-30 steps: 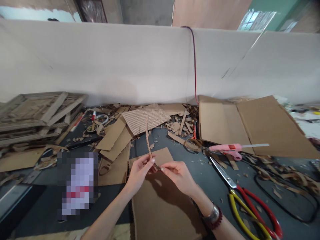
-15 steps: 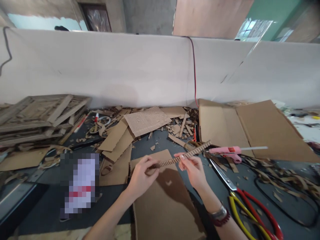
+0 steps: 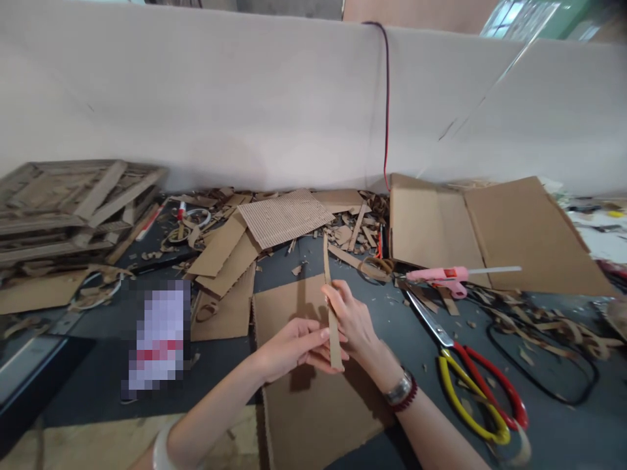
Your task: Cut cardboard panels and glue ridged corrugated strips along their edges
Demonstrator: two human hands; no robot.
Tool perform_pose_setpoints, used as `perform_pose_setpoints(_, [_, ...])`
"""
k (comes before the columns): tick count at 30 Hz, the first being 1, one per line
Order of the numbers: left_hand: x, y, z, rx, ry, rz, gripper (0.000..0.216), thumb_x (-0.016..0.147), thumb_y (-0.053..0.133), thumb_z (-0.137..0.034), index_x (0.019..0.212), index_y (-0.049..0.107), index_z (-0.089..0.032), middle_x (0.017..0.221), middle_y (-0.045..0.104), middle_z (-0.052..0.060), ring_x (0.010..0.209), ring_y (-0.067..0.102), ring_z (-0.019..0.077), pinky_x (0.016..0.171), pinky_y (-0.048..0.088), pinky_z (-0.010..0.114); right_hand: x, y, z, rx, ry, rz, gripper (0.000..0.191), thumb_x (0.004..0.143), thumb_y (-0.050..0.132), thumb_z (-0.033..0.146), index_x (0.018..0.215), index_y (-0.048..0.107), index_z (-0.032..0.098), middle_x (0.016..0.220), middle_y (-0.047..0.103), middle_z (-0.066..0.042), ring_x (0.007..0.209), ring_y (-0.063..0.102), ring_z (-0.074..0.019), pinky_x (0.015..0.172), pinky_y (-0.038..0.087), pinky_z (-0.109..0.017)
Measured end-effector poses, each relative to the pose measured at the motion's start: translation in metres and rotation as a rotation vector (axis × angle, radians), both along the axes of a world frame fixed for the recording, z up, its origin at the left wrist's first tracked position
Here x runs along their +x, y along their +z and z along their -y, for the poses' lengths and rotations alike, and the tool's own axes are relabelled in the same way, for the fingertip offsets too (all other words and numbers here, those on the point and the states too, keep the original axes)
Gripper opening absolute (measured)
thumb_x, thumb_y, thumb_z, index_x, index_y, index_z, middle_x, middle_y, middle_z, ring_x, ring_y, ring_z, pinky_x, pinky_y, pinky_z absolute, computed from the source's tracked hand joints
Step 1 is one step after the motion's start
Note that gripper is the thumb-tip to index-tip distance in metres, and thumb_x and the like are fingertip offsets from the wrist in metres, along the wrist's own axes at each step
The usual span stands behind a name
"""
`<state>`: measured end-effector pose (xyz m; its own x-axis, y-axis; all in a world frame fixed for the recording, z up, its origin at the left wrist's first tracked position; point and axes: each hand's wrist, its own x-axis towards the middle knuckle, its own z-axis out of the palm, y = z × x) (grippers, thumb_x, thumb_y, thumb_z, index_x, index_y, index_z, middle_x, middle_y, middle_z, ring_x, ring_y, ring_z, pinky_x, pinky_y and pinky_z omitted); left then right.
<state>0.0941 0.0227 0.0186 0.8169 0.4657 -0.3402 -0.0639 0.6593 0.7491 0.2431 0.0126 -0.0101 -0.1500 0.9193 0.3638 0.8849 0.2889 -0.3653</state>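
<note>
A narrow cardboard strip [image 3: 327, 261] is held up over a flat cardboard sheet [image 3: 304, 424], its long side pointing away from me. My right hand [image 3: 353, 318] pinches the strip near its middle between thumb and fingers. Lower down, my left hand [image 3: 301, 346] meets the strip, the thumb at its left edge and the fingers passing behind it. The strip's smooth face is turned toward me. Both hands cast shadows on the sheet beneath.
Scissors with red and yellow handles [image 3: 470, 385] and a pink glue gun [image 3: 438, 275] lie to the right. An opened cardboard piece [image 3: 529, 241] leans at the back right. Corrugated cardboard [image 3: 287, 219] and scraps lie behind; stacked cardboard frames [image 3: 73, 202] stand at left.
The strip has turned from slanting sideways to pointing away from me, its smooth face now showing. My left hand has moved right and lower, close to my right hand. The view has tipped downward.
</note>
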Motion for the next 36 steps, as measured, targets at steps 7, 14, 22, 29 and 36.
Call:
perform_pose_setpoints(7, [0.003,-0.006,-0.005,0.009,0.180,-0.089,0.026,0.061,0.074,-0.032,0.074,0.066,-0.010,0.068,0.068,0.007,0.064,0.065,0.0151,0.062,0.051,0.023,-0.002,-0.005,-0.003,-0.044,0.019,-0.194,0.045,0.080,0.036,0.013,0.125,0.032,0.017,0.120,0.044,-0.015,0.073,0.056,-0.0161,0.052,0.044,-0.026])
perform_pose_setpoints(14, [-0.003,-0.016,-0.020,0.130,0.556,-0.176,0.025,0.063,0.072,-0.036,0.070,0.064,-0.013,0.067,0.066,0.000,0.058,0.059,0.0069,0.062,0.048,0.016,0.003,0.011,-0.002,0.040,0.198,-0.673,0.012,0.078,0.052,0.013,0.083,0.060,0.021,0.080,0.063,-0.003,0.080,0.055,-0.0159,0.074,0.046,-0.031])
perform_pose_setpoints(22, [-0.003,-0.018,-0.021,0.153,0.577,-0.169,0.023,0.063,0.072,-0.034,0.068,0.065,-0.013,0.064,0.063,0.000,0.059,0.058,0.0083,0.064,0.048,0.019,-0.001,0.015,-0.001,-0.016,0.250,-0.727,0.009,0.073,0.062,0.016,0.078,0.067,0.022,0.079,0.064,-0.004,0.079,0.057,-0.0159,0.073,0.047,-0.032])
perform_pose_setpoints(29, [-0.002,-0.017,-0.022,0.149,0.590,-0.184,0.024,0.062,0.072,-0.034,0.065,0.064,-0.012,0.061,0.064,0.000,0.058,0.058,0.0094,0.062,0.047,0.019,-0.001,0.014,-0.002,-0.026,0.264,-0.729,0.011,0.072,0.062,0.014,0.076,0.068,0.022,0.080,0.064,-0.004,0.080,0.057,-0.0155,0.074,0.047,-0.031])
perform_pose_setpoints(36, [-0.002,-0.016,-0.022,0.160,0.591,-0.191,0.023,0.062,0.072,-0.034,0.065,0.064,-0.012,0.062,0.064,0.001,0.058,0.058,0.0092,0.062,0.048,0.019,-0.001,0.012,-0.002,-0.035,0.243,-0.721,0.011,0.074,0.061,0.015,0.076,0.069,0.023,0.081,0.064,-0.003,0.079,0.058,-0.0152,0.073,0.047,-0.030])
